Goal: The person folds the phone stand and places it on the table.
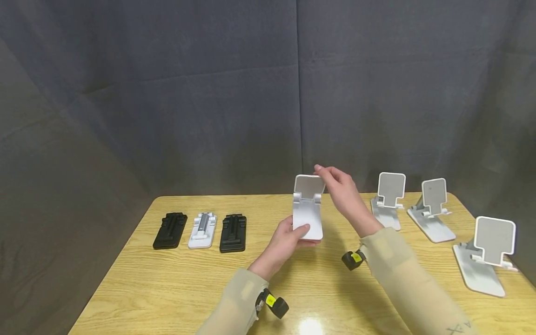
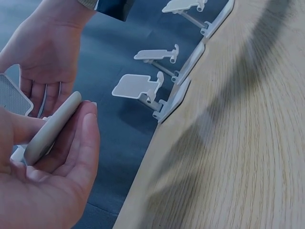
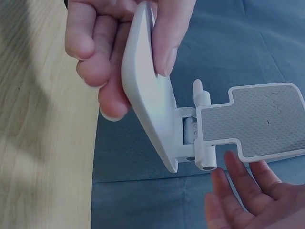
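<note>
A white folding phone stand (image 1: 307, 216) is held up above the table, its grey-padded panel (image 3: 259, 119) swung out from the base on a hinge. My left hand (image 1: 286, 238) grips the base, thumb on its face and fingers behind. My right hand (image 1: 341, 188) is at the panel's upper right corner. In the right wrist view, that hand's visible fingers (image 3: 245, 183) are loosely bent under the panel's edge. The right thumb is out of sight there, and whether the hand touches the panel is unclear.
To the right stand three unfolded white phone stands (image 1: 391, 190), (image 1: 434, 197), (image 1: 494, 239). On the left lie two folded black stands (image 1: 170, 231), (image 1: 233, 233) with a folded white one (image 1: 203, 231) between them. A dark curtain (image 1: 209, 93) hangs behind the wooden table (image 1: 167, 288).
</note>
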Demonstrator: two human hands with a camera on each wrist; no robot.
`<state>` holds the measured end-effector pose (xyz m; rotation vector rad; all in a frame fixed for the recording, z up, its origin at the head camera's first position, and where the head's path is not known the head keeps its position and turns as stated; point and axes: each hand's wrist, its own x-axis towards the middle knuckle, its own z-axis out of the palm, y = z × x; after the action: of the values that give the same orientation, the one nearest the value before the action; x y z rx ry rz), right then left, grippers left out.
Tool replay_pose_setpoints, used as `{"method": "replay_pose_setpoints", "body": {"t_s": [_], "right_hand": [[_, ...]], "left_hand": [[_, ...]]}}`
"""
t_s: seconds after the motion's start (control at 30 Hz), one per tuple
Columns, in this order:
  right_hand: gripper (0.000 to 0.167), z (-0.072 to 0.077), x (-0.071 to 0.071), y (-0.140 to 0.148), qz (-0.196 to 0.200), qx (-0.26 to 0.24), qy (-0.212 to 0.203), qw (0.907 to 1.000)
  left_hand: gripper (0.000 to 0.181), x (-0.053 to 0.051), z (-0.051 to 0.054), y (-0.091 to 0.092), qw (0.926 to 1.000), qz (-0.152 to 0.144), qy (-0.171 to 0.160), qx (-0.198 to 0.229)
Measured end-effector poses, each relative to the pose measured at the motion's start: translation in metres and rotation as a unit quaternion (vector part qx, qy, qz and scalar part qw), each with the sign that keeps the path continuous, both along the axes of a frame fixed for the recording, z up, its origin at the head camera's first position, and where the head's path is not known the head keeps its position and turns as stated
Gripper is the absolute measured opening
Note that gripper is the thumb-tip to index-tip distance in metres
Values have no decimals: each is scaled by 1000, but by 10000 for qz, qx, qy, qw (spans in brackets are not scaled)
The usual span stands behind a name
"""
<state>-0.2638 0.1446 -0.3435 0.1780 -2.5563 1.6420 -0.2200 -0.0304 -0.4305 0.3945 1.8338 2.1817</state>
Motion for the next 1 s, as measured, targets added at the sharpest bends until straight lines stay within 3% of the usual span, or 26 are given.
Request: {"method": "replay_pose_setpoints", "body": {"t_s": [0.37, 0.73, 1.0], "right_hand": [[72, -7, 3, 1, 5, 26, -72, 10000], [85, -10, 9, 0, 357, 102, -681, 9970], [85, -14, 11, 1, 582, 200, -850, 9945]], "left_hand": [[36, 1, -1, -1, 10000, 65, 29, 0], [40, 1, 5, -6, 9998, 203, 52, -61], [61, -3, 10, -9, 9995, 291, -126, 38]]}}
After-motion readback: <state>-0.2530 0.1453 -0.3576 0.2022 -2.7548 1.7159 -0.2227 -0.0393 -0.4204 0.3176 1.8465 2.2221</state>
